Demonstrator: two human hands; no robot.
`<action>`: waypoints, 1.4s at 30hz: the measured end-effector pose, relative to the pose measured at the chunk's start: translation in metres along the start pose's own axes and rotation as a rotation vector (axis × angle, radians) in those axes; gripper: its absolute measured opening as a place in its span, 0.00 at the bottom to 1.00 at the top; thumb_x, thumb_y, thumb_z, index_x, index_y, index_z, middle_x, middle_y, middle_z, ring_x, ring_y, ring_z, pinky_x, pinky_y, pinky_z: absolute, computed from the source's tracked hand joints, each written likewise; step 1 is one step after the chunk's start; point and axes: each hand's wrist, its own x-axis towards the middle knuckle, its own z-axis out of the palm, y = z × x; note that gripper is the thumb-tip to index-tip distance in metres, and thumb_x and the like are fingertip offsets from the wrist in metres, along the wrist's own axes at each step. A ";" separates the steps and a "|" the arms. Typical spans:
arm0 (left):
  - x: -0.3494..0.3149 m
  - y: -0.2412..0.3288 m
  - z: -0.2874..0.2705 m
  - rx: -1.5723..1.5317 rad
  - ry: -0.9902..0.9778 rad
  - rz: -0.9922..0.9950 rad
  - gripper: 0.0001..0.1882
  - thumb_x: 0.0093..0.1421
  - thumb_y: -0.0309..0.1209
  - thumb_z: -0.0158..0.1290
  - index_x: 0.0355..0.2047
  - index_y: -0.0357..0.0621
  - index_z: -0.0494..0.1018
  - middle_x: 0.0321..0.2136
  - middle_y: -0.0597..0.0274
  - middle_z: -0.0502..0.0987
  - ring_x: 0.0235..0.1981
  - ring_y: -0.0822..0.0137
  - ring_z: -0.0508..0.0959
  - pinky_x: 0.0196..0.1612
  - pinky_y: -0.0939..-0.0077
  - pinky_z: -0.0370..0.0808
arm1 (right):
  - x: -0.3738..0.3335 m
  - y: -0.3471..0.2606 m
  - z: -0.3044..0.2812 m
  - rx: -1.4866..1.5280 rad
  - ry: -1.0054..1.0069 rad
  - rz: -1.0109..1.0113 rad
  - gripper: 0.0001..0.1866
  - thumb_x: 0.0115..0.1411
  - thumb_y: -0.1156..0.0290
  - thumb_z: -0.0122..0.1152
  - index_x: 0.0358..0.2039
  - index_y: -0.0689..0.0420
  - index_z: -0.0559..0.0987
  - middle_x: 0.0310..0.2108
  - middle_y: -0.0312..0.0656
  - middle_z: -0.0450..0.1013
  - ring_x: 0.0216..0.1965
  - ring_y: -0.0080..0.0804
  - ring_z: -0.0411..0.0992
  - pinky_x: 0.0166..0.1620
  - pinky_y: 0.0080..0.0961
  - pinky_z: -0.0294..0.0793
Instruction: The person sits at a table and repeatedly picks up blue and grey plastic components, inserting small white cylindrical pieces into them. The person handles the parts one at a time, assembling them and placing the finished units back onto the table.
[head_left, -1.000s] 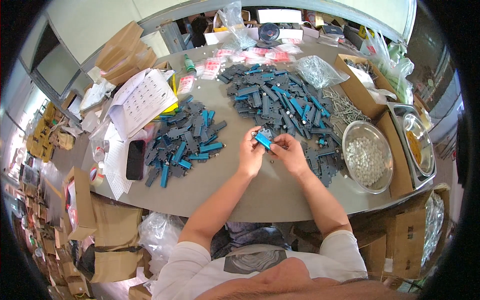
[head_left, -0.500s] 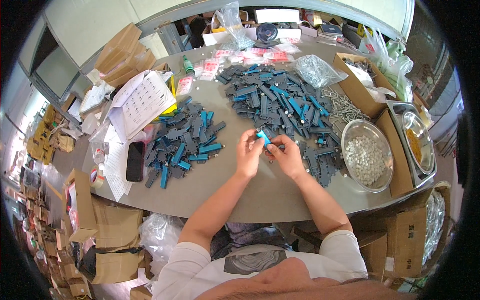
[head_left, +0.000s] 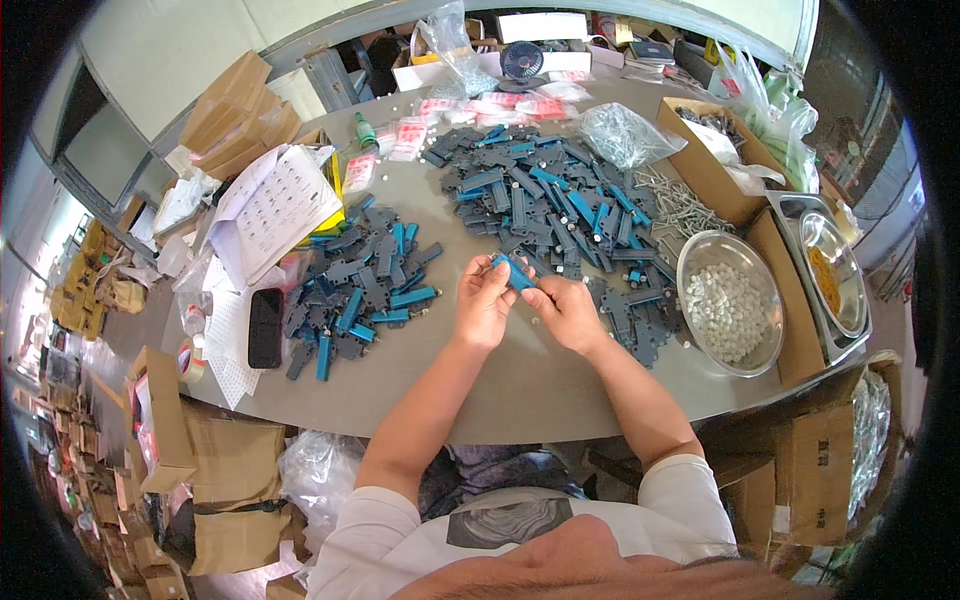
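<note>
A small blue and dark grey part (head_left: 514, 274), long and box-shaped, is held between both hands above the table's middle. My left hand (head_left: 484, 300) pinches its left end with thumb and fingers. Closed on its right end is my right hand (head_left: 562, 308); the fingers cover part of it. Just beyond the hands spreads a large pile of similar blue and grey parts (head_left: 520, 200). A smaller pile of the same kind (head_left: 370, 275) lies to the left. Whether a smaller piece is pinched in the fingertips cannot be seen.
On the right stand a steel bowl of small white pieces (head_left: 728, 312), loose screws (head_left: 680, 200) and a metal tray (head_left: 856, 342). A black phone (head_left: 265, 328) and paper sheets (head_left: 275, 215) lie left. Behind the large pile are a bag of hardware (head_left: 625, 137) and a small fan (head_left: 521, 62).
The part between my hands has tilted and shows more of its blue side. Both hands have shifted slightly left, and the whole view has moved a little.
</note>
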 end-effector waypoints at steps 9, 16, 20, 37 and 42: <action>0.033 0.040 -0.067 0.879 0.660 0.827 0.14 0.54 0.21 0.58 0.42 0.40 0.72 0.35 0.67 0.70 0.33 0.76 0.67 0.39 0.82 0.67 | 0.008 0.041 -0.025 -0.329 0.354 0.102 0.10 0.54 0.65 0.62 0.32 0.58 0.77 0.27 0.48 0.75 0.29 0.50 0.74 0.32 0.41 0.73; 0.029 0.032 -0.055 1.463 0.449 0.883 0.17 0.49 0.19 0.56 0.41 0.44 0.73 0.39 0.58 0.71 0.39 0.59 0.71 0.45 0.71 0.69 | 0.008 0.041 -0.008 -0.612 0.212 0.011 0.21 0.44 0.60 0.69 0.39 0.53 0.76 0.35 0.45 0.71 0.41 0.45 0.73 0.42 0.40 0.72; 0.020 -0.011 -0.031 1.646 -0.343 0.497 0.18 0.52 0.23 0.52 0.45 0.43 0.74 0.48 0.51 0.73 0.52 0.51 0.70 0.51 0.60 0.67 | 0.007 0.051 -0.006 -0.529 0.182 0.055 0.20 0.43 0.66 0.69 0.37 0.55 0.75 0.36 0.47 0.71 0.37 0.48 0.74 0.40 0.40 0.74; 0.012 -0.020 -0.050 1.480 -0.033 0.135 0.16 0.55 0.25 0.54 0.45 0.40 0.69 0.40 0.53 0.74 0.37 0.57 0.76 0.41 0.66 0.72 | 0.006 0.048 -0.022 -0.317 0.232 0.274 0.16 0.45 0.76 0.60 0.37 0.59 0.73 0.35 0.51 0.73 0.35 0.55 0.74 0.39 0.44 0.74; 0.019 -0.013 -0.059 0.944 -0.111 -0.230 0.17 0.58 0.27 0.54 0.48 0.46 0.68 0.37 0.59 0.76 0.39 0.65 0.76 0.42 0.69 0.73 | 0.003 0.055 -0.023 -0.381 0.285 0.245 0.14 0.47 0.75 0.59 0.37 0.57 0.73 0.35 0.49 0.75 0.36 0.52 0.74 0.39 0.45 0.73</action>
